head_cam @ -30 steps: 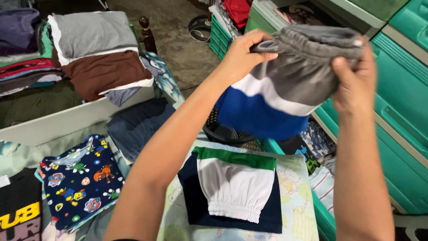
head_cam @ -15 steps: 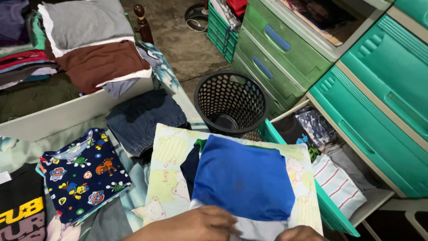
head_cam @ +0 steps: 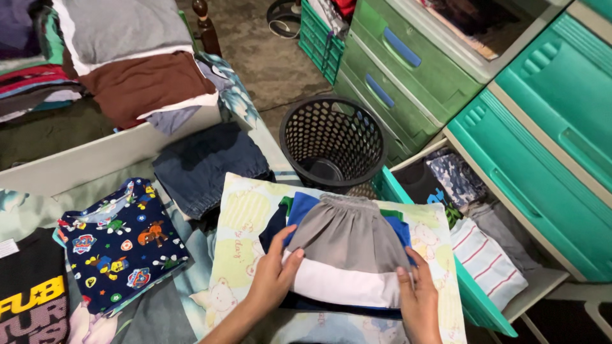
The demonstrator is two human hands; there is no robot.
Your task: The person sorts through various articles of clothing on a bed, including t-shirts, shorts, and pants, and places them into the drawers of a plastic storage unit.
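Far left: a black printed shirt (head_cam: 29, 299) lay at the edge, with a navy cartoon-print shirt (head_cam: 121, 245) just beside it on the bed.
Upper left: a stack of folded clothes (head_cam: 127, 70), grey over brown, sat behind a white board.
Left of centre: folded dark jeans (head_cam: 207, 162) lay near the pale pillow (head_cam: 245, 220).
Left hand (head_cam: 274, 274): open, fingers flat, it pressed the left edge of the folded grey, white and blue shorts (head_cam: 347, 251).
Shorts: they rested on the pillow, atop other folded garments, waistband away from the person.
Right hand (head_cam: 417, 299): open, thumb on the white band, it touched the shorts' right lower corner.
Beyond: a black mesh basket (head_cam: 331, 143) stood on the floor.
Right: an open teal drawer (head_cam: 472, 299) held folded clothes, beside green and teal drawer units (head_cam: 542, 108).
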